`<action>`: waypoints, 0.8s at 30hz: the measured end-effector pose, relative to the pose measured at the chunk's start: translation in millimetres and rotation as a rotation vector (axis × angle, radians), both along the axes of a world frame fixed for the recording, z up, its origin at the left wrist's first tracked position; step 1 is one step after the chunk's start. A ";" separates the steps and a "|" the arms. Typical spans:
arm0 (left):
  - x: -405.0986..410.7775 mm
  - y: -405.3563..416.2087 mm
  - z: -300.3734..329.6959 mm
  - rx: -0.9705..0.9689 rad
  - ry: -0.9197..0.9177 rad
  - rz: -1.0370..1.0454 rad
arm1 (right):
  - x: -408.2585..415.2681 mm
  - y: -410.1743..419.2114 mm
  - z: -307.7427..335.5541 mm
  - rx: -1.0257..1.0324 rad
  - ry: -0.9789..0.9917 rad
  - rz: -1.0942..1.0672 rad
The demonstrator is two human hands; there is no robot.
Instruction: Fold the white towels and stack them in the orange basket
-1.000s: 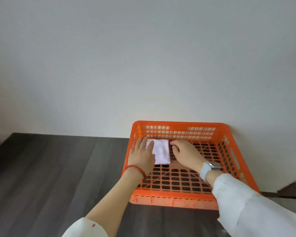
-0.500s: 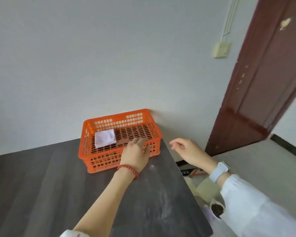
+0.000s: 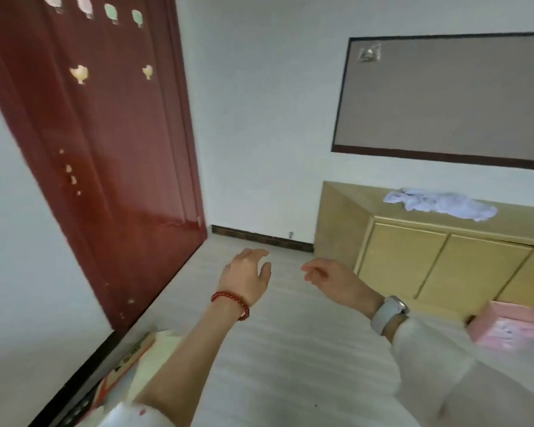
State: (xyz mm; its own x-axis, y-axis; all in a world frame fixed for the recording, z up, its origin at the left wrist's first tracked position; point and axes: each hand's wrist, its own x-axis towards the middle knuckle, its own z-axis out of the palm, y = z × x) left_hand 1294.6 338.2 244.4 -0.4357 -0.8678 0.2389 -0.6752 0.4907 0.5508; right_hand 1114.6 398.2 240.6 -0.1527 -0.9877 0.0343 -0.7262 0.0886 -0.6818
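White heap of unfolded towels [image 3: 441, 206] lies crumpled on yellow cabinet [image 3: 444, 260], far right, near wall. Orange basket not in view. Left hand [image 3: 248, 277] and right hand [image 3: 333, 280] both held out mid-air over pale floor [image 3: 290, 365], fingers loose, slightly spread, gripping nothing, well apart from heap. Judgement: heap unfolded, much of task left; next, reach cabinet, take one towel.

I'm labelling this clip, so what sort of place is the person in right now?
Probably an ordinary indoor room, home or office. A dark red door, a low yellow cabinet with crumpled white towels on top, and a framed wall board suggest it.
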 end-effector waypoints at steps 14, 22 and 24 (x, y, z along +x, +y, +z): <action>-519.9 -91.2 -17.2 0.019 -0.083 -0.620 | -459.3 -0.7 -28.4 0.054 -0.014 -0.662; -736.6 -217.7 -30.8 0.061 -0.089 -0.714 | -644.3 -99.2 -31.9 0.110 -0.055 -0.802; -791.2 -236.4 -39.0 0.088 -0.109 -0.751 | -687.0 -112.2 -33.9 0.128 -0.082 -0.853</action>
State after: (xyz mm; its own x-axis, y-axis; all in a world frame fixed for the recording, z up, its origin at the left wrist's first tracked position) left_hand 503.4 101.8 205.4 -0.9337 -0.3426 0.1041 -0.2301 0.7968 0.5587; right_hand 427.5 286.0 206.7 -0.8403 -0.5302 -0.1131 -0.3257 0.6604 -0.6766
